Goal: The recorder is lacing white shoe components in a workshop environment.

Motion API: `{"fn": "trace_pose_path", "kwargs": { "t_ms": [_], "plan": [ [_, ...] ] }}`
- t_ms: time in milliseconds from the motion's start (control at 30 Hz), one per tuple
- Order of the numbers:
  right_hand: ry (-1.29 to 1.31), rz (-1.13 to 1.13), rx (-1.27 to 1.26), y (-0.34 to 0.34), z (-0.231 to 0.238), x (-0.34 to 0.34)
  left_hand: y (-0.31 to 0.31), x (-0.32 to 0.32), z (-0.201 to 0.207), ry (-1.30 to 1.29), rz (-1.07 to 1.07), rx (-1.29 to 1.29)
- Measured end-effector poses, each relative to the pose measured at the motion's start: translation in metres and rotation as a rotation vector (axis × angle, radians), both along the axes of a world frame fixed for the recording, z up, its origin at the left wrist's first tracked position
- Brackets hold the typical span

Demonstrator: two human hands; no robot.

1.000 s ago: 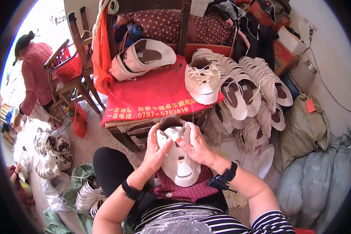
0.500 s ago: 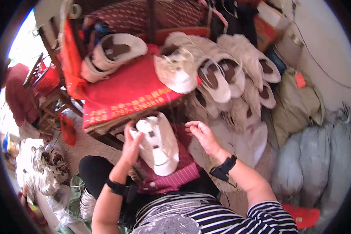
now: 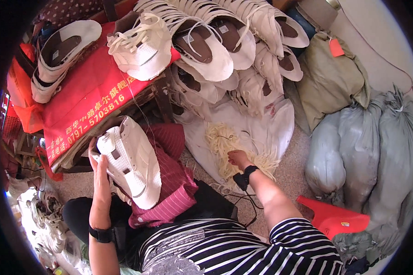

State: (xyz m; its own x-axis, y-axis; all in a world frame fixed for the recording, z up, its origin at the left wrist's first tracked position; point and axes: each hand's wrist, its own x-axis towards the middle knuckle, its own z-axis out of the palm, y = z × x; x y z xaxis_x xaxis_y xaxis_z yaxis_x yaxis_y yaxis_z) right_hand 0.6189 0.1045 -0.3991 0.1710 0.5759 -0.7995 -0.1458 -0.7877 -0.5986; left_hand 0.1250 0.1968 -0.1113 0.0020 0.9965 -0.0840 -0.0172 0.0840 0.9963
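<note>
A white shoe upper with a mesh tongue and no lace in it rests tilted on my lap. My left hand grips its left side, with the thumb over the edge. To the right, my right hand is at a pile of cream shoelaces on a white sheet. Its fingers are curled down against the laces; what lies between them is hidden. Maroon striped cloth lies under the shoe upper on my lap.
A low table with a red printed cover bears a laced white shoe upper and stacked uppers. Rows of white uppers stand beyond the laces. Full grey sacks and a red plastic piece are at the right.
My right hand has moved from beside the shoe upper out to the pile of laces. My left hand still holds the upper. The view has swung to the right.
</note>
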Motion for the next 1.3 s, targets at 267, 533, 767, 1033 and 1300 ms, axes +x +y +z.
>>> {"fn": "trace_pose_path", "kwargs": {
  "t_ms": [267,533,767,1033,1300],
  "plan": [
    [-1.064,0.186,0.111,0.039,-0.006,-0.041,-0.006,-0.002,0.001,0.012,0.026,-0.055],
    [-1.080,0.316,-0.001,0.050,-0.001,-0.046,-0.007,0.007,0.009,0.063,0.072,-0.079],
    [-1.063,0.241,0.026,0.045,0.005,-0.036,-0.006,0.007,0.025,0.133,0.049,-0.062],
    [0.166,0.226,0.404,0.056,0.220,-0.110,-0.027,0.002,0.060,0.504,0.141,0.423],
    [0.218,0.806,0.659,0.045,0.378,-0.228,-0.064,0.026,0.099,0.184,-0.346,0.274]
  ]
}}
